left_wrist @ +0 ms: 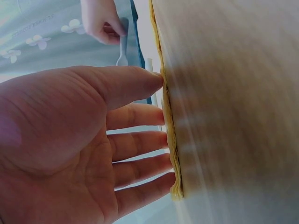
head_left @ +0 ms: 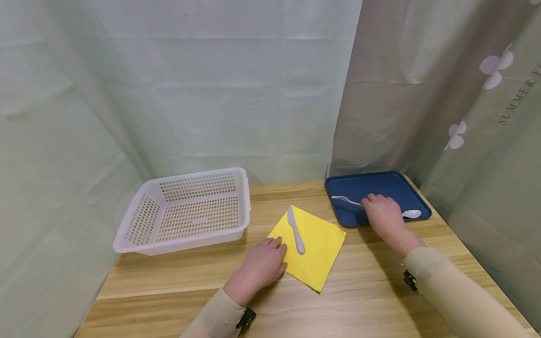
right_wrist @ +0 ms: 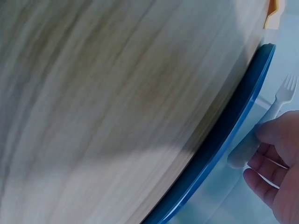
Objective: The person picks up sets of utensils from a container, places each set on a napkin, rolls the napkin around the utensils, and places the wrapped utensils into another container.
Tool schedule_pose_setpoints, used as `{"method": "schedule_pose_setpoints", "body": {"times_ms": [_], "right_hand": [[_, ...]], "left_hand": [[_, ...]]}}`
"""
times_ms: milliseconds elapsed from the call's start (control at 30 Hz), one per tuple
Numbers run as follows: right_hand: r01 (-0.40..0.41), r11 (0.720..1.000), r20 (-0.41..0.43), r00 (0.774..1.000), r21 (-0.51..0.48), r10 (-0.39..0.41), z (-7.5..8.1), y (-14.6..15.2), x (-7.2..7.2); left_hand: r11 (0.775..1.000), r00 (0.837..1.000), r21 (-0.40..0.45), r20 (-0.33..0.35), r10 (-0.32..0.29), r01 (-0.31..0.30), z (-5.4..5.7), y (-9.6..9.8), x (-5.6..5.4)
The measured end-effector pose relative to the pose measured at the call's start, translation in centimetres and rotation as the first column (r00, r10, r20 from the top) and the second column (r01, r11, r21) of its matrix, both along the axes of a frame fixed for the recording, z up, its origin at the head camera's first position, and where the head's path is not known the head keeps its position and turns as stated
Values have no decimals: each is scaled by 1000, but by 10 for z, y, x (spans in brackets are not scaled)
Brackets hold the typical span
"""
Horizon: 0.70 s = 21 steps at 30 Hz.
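Observation:
My right hand (head_left: 383, 215) pinches a white plastic fork (right_wrist: 262, 126) by its handle over the blue tray (head_left: 363, 185), tines pointing left in the head view. A white spoon (head_left: 412, 214) lies at the tray's right side, its handle partly hidden behind that hand. My left hand (head_left: 263, 263) rests at the left edge of a folded yellow napkin (head_left: 319, 244). Its fingers are nearly straight, their tips touching the layered napkin edge in the left wrist view. On the napkin lies a pale plastic knife (head_left: 296, 232), blade toward the back.
A white perforated plastic basket (head_left: 179, 244) stands at the left of the wooden table (head_left: 203, 286). Pale curtains (head_left: 220, 94) hang behind the table and along both sides. The tray sits at the back right, near the table's edge.

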State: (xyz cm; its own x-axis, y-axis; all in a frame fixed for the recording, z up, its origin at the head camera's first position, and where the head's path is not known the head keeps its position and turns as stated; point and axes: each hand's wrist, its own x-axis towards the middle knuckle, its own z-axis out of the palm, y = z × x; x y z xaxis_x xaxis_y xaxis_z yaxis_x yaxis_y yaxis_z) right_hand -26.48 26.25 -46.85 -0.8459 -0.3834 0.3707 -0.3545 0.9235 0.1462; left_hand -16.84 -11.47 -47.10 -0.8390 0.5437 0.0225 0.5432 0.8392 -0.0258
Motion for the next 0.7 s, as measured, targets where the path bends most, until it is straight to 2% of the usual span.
{"method": "schedule_pose_setpoints", "body": {"times_ms": [700], "right_hand": [[-14,997,-27,1000,-70,12,11,-25,11]], "left_hand": [[1000,1000,-11,10,6,-6,-1,0,-1]]}}
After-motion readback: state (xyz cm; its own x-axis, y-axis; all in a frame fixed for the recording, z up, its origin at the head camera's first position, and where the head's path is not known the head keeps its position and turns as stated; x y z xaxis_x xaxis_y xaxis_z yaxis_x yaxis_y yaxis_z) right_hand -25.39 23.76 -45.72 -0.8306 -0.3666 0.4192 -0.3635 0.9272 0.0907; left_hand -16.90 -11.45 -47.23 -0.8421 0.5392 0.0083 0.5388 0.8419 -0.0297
